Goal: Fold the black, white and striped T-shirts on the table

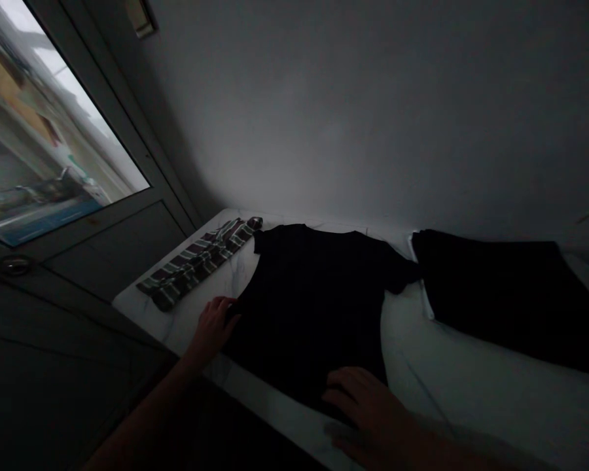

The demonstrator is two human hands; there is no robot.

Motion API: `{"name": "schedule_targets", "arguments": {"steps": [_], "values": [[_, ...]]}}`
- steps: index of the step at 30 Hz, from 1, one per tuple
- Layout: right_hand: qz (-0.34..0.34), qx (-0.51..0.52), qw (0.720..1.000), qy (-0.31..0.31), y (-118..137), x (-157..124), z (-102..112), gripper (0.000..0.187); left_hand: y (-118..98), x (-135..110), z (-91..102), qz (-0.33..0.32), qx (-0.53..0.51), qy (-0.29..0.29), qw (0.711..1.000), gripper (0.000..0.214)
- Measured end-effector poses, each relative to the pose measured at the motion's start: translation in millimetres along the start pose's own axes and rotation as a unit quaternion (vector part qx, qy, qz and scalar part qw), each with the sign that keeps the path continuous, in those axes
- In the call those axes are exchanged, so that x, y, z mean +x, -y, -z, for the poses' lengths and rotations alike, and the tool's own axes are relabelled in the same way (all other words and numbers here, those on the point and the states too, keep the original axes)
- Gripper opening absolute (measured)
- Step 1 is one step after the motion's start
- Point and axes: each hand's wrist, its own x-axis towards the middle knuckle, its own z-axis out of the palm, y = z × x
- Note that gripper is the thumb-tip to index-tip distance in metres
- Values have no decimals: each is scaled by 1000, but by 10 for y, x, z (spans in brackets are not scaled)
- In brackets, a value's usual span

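Note:
A black short-sleeved T-shirt (314,301) lies spread on a white marbled table (269,396), its neck toward the wall and its hem toward me. At the shirt's left side, my left hand (213,327) has its thumb and fingers closed about the cloth edge. My right hand (363,405) is over the lower right corner near the hem, its fingers apart and slightly bent. It looks to be touching the fabric, but the dim light hides the exact contact.
A striped folded cloth (201,261) lies at the table's left end. On the right is a dark folded cloth (505,294) with a pale edge. A grey wall (348,118) runs behind the table. To the left stands a door with a glass pane and a handle (14,264).

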Motion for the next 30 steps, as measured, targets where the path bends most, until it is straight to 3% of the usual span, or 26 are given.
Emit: {"name": "schedule_targets", "arguments": {"steps": [4, 9, 12, 15, 19, 23, 27, 30], "values": [[-40, -85, 990, -101, 43, -275, -112, 33, 178, -98, 121, 73, -43, 18, 996, 24], [-51, -141, 978, -145, 6, -355, -109, 27, 267, -117, 216, 136, -89, 83, 983, 26], [-73, -189, 966, -160, 15, -381, -111, 30, 212, -127, 271, 97, -67, 59, 991, 22], [-108, -211, 960, -146, 33, -443, -118, 37, 72, -168, 331, -20, -41, 24, 999, 18], [-110, -220, 961, -128, 35, -493, -86, 35, -262, -295, 340, -159, -64, 91, 981, 16], [-132, -186, 964, -138, 32, -436, -2, 27, -856, -448, 202, -204, -65, 143, 966, 29], [-162, -150, 961, -167, 37, -402, 75, 26, -1568, -523, -42, -251, -68, 137, 956, 56], [-128, -138, 968, -167, 24, -442, 104, 26, -1887, -512, -213, -247, -33, 122, 961, 49]]}}
